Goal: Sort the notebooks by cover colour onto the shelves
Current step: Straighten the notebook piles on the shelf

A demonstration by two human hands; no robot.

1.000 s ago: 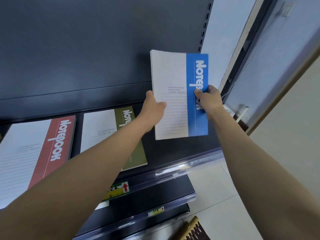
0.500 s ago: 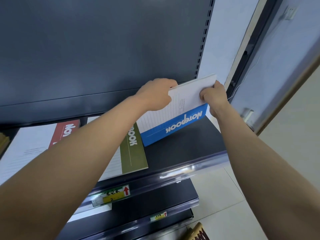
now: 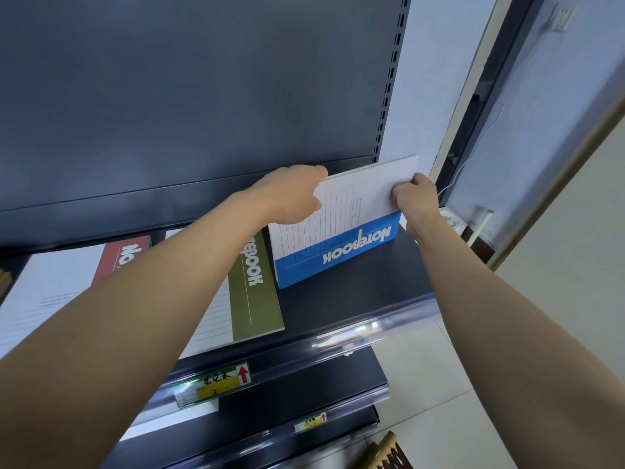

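Blue notebook (image 3: 334, 245), head view, the only one on my screen: where does it stand? (observer)

On its long blue-banded edge on the shelf (image 3: 358, 299), toward the right end and nearer the back edge than the front. Its top leans away toward the back panel (image 3: 203, 96). It could be one thick book or a small stack; I cannot tell which. My left hand (image 3: 291, 194) grips the upper left corner, with the fingers curled out of sight behind it. My right hand (image 3: 414, 196) pinches the upper right corner, thumb on the white cover. (operator)

And its neighbours? (observer)

The green notebook (image 3: 255, 286) lies flat just beside it on the left, its lower corner near the front edge. The red notebook (image 3: 118, 258) lies flat farther toward the left end, partly behind my forearm. Each colour has its own patch, so I judge that blue belongs here at the right end. (operator)

Which step is this, then? (observer)

Placing, I'd say: the blue one is down on the shelf but not released. Whether the lower edge carries its weight I cannot tell. The next move calls for tipping it down flat, cover up like the other two, and clear of the green one. Only then should I loosen both hands, or it may topple. (operator)
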